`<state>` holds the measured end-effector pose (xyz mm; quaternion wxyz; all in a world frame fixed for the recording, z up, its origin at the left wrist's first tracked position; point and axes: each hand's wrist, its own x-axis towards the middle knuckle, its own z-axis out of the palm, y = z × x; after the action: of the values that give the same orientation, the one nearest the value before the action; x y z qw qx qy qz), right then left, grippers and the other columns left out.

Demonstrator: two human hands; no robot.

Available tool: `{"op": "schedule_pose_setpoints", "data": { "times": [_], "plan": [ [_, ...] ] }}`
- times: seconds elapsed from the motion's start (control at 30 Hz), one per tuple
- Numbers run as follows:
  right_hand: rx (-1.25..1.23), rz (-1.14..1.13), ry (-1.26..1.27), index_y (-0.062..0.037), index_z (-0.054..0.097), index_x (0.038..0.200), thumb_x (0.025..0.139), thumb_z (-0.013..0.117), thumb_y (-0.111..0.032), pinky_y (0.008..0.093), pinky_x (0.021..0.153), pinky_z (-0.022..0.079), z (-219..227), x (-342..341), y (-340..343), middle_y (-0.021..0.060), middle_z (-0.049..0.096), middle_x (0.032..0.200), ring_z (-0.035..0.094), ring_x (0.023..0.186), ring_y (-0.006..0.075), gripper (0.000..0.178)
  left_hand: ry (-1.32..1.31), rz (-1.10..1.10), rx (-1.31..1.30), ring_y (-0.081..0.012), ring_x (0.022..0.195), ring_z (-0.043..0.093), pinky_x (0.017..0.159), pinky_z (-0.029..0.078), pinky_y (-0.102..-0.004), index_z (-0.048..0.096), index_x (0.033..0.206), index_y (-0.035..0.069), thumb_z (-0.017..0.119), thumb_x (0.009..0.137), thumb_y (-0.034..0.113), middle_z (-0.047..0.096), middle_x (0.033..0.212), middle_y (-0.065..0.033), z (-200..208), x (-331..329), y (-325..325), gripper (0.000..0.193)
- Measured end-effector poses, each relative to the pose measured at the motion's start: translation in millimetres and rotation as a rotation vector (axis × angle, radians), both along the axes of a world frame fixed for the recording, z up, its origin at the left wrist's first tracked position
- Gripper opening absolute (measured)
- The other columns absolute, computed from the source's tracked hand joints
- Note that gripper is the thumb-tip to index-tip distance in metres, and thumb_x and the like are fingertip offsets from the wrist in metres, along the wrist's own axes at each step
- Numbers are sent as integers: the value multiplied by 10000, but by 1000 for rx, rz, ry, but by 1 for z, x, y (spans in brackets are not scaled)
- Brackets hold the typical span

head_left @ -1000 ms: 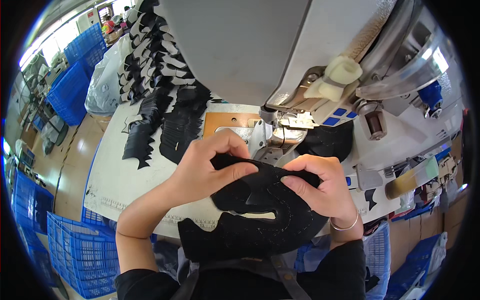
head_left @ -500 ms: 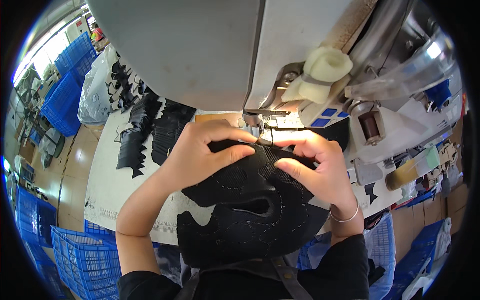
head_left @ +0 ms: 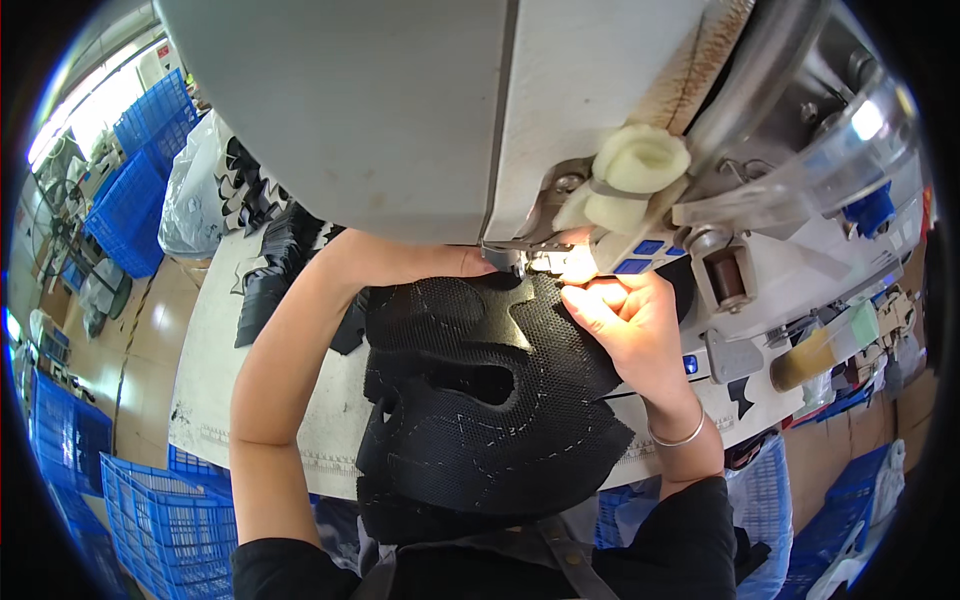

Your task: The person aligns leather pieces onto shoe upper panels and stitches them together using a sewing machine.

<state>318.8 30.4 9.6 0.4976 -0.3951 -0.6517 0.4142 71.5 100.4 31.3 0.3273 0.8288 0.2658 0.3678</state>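
Observation:
A large black mesh fabric piece (head_left: 470, 420) with an oval slot and pale stitch lines hangs from the sewing machine bed towards my lap. Its far edge lies beside the metal presser foot (head_left: 506, 258). My left hand (head_left: 425, 262) reaches along that edge to the foot; the machine head covers most of its fingers, so its grip is hidden. On the right, my right hand (head_left: 632, 315) is closed on the piece's upper right edge, thumb on top and fingers curled. A bright lamp lights the mesh between the hands.
The grey sewing machine head (head_left: 350, 110) fills the top. A brown thread spool (head_left: 727, 275) stands at right. Stacked black cut pieces (head_left: 270, 275) lie left on the white table (head_left: 205, 385). Blue crates (head_left: 170, 520) stand below, and a clear plastic bag (head_left: 195, 190) at far left.
My left hand has moved forward, its fingers passing behind the machine head. The mesh piece has turned and shifted forward; my right hand has curled tighter and dropped slightly. The view tilted a little.

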Motion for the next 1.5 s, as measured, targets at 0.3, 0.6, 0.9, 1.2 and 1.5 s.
{"op": "schedule_pose_setpoints", "data": {
  "times": [0.3, 0.6, 0.9, 1.2, 1.5],
  "plan": [
    [68, -91, 50, 52, 645, 844, 895, 663, -26, 182, 498, 281, -7, 4, 6, -81, 528, 648, 389, 569, -17, 95, 141, 290, 544, -260, 941, 635, 860, 459, -380, 721, 1005, 72, 765, 783, 256, 686, 996, -111, -23, -5, -39, 292],
    [-60, 92, -60, 42, 648, 981, 888, 682, -53, 180, 511, 340, 2, 6, -4, -62, 556, 663, 442, 594, -9, 138, 314, 380, 948, -249, 1010, 673, 1002, 440, -444, 709, 996, 70, 665, 773, 48, 695, 1087, -83, -23, 14, -82, 229],
    [-31, 17, 19, 33, 661, 1004, 884, 710, -93, 188, 512, 370, -7, 4, 3, -49, 584, 683, 467, 593, -9, 181, 347, 412, 1180, -219, 944, 692, 915, 489, -387, 704, 955, 66, 682, 752, 108, 719, 1007, -61, -23, 17, -68, 208],
    [836, -380, -854, -62, 655, 1037, 695, 761, -104, 356, 688, 431, 24, 1, -45, 63, 587, 1049, 571, 919, 196, 360, 430, 446, 1136, -219, 951, 672, 846, 513, -340, 693, 939, 53, 703, 745, 124, 696, 1052, -89, -18, 18, -84, 207],
    [963, -229, -647, -79, 667, 974, 631, 671, 28, 370, 696, 419, -1, -8, -10, 59, 609, 974, 615, 820, 240, 360, 101, 403, 295, -238, 1070, 634, 912, 484, -326, 642, 1203, 11, 655, 836, -29, 666, 1163, -143, -10, -3, -88, 370]
  ]
}}
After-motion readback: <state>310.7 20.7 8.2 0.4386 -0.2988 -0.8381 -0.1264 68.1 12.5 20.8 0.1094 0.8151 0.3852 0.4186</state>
